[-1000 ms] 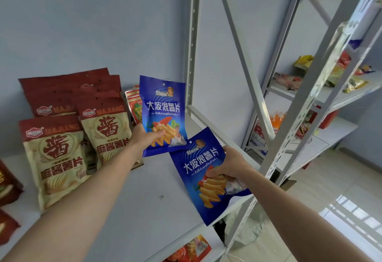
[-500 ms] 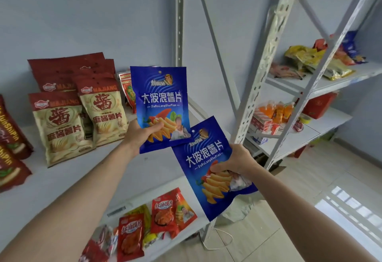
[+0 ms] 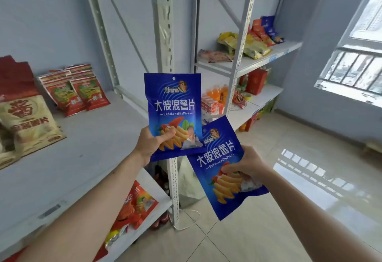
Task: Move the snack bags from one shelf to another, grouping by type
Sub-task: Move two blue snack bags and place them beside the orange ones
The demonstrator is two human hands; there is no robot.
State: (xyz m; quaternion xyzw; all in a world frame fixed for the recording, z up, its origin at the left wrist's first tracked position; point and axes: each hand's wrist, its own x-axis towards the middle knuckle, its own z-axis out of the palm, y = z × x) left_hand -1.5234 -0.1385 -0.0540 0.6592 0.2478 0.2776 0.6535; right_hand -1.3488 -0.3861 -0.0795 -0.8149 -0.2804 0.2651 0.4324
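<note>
My left hand grips the lower edge of an upright blue chip bag, held in the air in front of a white shelf post. A second blue chip bag of the same kind hangs tilted to the right, pinched by my right hand; its top corner sits behind the first bag. Both bags are off the near shelf, to its right. A farther shelf unit at the right holds yellow, red and blue snack bags.
On the near shelf stand red and beige chip bags at the left and small red packets behind. Red snack bags lie on the shelf below. A white upright post stands between the units. Tiled floor and a window lie to the right.
The view has swung right, away from the near shelf toward the farther unit. Both hands have carried their blue bags off the shelf edge into the open, the left bag staying upright.
</note>
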